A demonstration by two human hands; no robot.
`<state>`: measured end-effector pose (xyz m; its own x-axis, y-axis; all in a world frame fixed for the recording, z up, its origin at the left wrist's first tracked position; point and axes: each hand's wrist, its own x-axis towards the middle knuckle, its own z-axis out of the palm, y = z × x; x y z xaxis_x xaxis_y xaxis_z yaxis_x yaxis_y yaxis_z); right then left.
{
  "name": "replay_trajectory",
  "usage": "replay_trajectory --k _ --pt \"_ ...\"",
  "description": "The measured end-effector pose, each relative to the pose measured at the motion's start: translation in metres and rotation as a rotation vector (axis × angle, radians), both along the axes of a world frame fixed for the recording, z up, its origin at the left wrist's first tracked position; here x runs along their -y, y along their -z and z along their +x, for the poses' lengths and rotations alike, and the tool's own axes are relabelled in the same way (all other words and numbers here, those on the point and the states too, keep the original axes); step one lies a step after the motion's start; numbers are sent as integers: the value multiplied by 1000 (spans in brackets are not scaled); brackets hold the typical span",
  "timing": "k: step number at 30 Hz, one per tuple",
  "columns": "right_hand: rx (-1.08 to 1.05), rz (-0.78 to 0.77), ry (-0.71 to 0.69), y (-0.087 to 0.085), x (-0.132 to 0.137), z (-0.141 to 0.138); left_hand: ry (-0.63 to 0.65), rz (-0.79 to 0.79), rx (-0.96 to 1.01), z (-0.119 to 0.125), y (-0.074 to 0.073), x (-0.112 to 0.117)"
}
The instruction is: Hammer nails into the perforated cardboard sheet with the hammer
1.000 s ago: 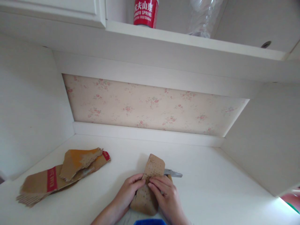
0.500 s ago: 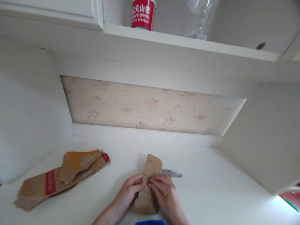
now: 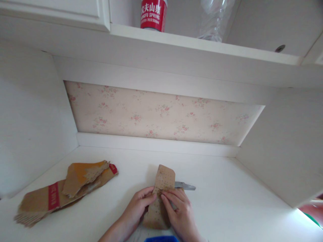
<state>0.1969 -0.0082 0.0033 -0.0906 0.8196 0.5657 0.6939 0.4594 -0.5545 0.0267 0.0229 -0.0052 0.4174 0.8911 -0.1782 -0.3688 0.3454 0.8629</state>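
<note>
A brown cardboard piece [image 3: 164, 178] dotted with many small holes stands tilted up in front of me. My left hand [image 3: 140, 203] is closed on its left edge, thumb in front. My right hand [image 3: 178, 205] rests against the right side of its face, thumb and forefinger pinched together near the middle; whatever is between those fingertips is too small to make out. Just behind my right hand lies a grey metal blade [image 3: 185, 185], its other end hidden by the hand and the cardboard.
Torn, folded cardboard [image 3: 37, 198] with a red band lies on the white counter [image 3: 214, 208] at left. A blue object [image 3: 161, 239] shows at the bottom edge. Overhead, a shelf [image 3: 176, 40] holds a red-labelled bottle [image 3: 153, 15] and a clear plastic bottle [image 3: 213, 22].
The right thumb and forefinger have shifted very slightly on the cardboard, which leans a little differently. The left hand keeps its hold.
</note>
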Motion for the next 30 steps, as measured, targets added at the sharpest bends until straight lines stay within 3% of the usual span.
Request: replay_trajectory --k 8,15,19,23,30 --pt "65 -61 5 -4 2 -3 9 10 42 1 -6 1" --pt "89 -51 28 4 -2 2 7 10 88 1 0 -1" --pt "-82 -12 70 9 -1 6 -84 -50 109 1 4 -4" --pt "-265 -119 151 8 -3 7 -124 -92 129 0 7 -6" --pt "-2 -193 -58 0 -3 2 -110 -84 133 0 7 -5"
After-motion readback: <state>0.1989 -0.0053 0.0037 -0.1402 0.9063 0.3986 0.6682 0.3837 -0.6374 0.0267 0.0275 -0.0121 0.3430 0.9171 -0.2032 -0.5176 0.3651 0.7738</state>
